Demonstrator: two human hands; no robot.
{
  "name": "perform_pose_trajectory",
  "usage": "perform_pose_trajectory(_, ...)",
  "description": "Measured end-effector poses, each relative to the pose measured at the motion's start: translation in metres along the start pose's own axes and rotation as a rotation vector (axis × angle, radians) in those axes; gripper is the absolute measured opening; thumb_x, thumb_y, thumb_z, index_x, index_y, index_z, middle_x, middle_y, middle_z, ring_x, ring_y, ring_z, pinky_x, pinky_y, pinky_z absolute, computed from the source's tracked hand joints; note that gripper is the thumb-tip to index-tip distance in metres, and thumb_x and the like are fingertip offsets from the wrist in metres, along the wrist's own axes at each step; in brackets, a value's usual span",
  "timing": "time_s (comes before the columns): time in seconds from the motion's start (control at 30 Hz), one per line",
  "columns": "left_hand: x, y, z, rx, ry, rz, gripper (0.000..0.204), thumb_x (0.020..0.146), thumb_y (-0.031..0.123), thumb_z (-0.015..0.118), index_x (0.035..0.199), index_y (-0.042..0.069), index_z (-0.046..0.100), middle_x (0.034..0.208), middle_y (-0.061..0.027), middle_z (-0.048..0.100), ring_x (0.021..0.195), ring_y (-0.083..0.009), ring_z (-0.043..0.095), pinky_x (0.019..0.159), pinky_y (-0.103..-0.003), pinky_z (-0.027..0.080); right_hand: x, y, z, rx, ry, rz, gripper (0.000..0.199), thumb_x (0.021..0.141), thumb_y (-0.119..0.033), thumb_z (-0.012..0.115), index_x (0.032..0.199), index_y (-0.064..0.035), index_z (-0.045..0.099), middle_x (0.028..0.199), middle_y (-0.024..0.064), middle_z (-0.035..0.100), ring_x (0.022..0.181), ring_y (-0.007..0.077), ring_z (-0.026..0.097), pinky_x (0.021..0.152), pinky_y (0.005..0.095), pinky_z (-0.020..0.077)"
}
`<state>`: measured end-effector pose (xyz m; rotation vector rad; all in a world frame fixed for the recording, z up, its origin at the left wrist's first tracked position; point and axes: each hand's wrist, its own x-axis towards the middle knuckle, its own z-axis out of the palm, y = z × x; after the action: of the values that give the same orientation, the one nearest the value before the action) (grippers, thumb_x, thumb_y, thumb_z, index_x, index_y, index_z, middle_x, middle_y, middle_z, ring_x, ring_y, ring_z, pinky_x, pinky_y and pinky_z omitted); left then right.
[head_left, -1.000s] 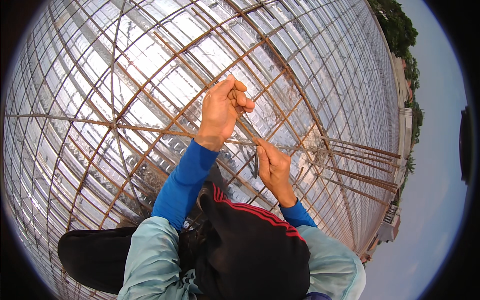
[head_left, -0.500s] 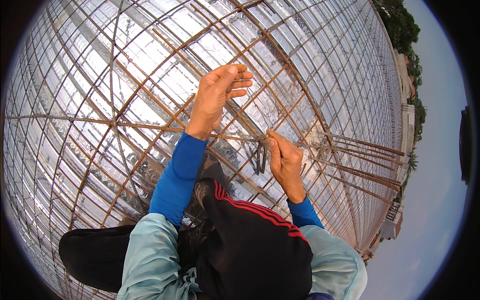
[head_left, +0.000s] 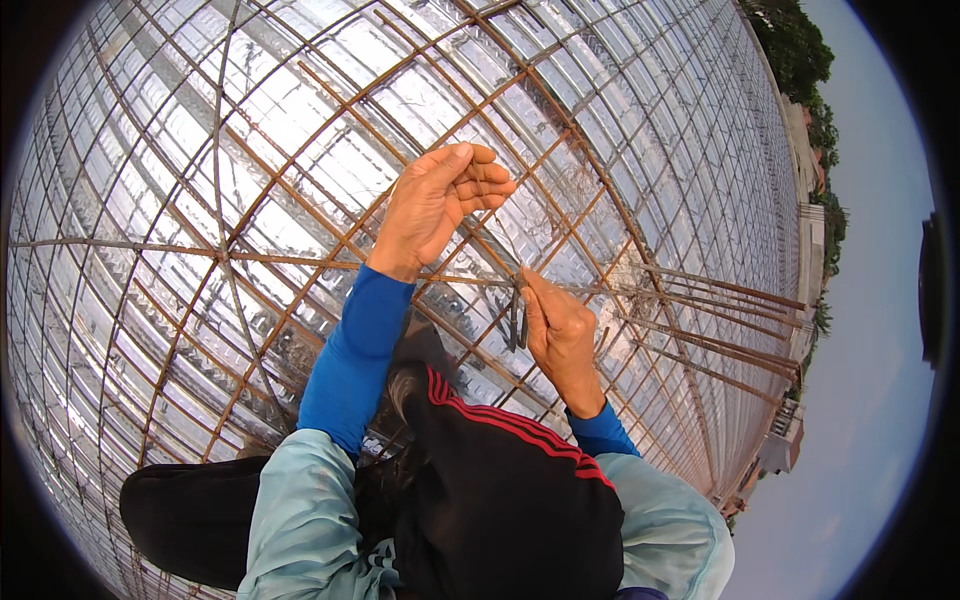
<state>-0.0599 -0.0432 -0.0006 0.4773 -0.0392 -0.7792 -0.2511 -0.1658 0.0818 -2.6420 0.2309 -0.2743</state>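
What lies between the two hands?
In the head view, steel bars lie between the left hand and the right hand, over shiny metal sheeting.

One head-worn fisheye, the left of a side-by-side pair, looks steeply down from close above onto a steel bar grid (head_left: pixel 222 256). The left hand (head_left: pixel 432 205) and right hand (head_left: pixel 563 328) sit mid-view at middling range, while black cloth with red stripes (head_left: pixel 505 490) looms nearest, low in the view. Coverage is very wide (straight bars bow toward the edge), taking in sky (head_left: pixel 865 400) along the right side, where the grid seems far off, though squeezing makes depth hard to judge.
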Motion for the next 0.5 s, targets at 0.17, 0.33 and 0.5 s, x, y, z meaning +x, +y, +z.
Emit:
perform_pose_trajectory(0.17,-0.002,-0.002,0.016,-0.367,0.190,0.102,0.023,0.113,0.021,0.049,0.106,0.003,0.060,0.075,-0.0005,0.053,0.069,-0.0142,0.053,0.072,-0.032,0.050,0.007,-0.009,0.005,0.121,0.012,0.036,0.022,0.099,-0.006,0.069,0.120,0.0007,0.073,0.102,0.0221,0.076,0.081,0.0337,0.077,0.068,0.0374,0.0585)
perform_pose_trajectory(0.33,-0.005,0.002,0.012,-0.567,0.212,0.078,0.021,0.114,0.019,0.047,0.099,0.006,0.055,0.069,0.0024,0.042,0.058,-0.0096,0.035,0.058,-0.028,0.035,-0.016,-0.016,0.025,0.885,-0.113,0.407,0.031,0.110,-0.021,0.057,0.129,0.0001,0.069,0.072,0.0042,0.062,0.056,0.0104,0.052,0.052,0.0280,0.0411)
perform_pose_trajectory(0.5,-0.011,0.012,0.013,-0.625,0.246,0.126,0.014,0.112,0.012,0.048,0.103,0.001,0.054,0.068,0.0014,0.042,0.054,-0.0092,0.032,0.052,-0.026,0.030,-0.010,-0.023,0.033,1.839,-0.482,0.876,0.035,0.113,-0.029,0.052,0.136,-0.0042,0.061,0.064,-0.0076,0.033,0.050,0.0031,0.027,0.045,0.0208,0.0223)
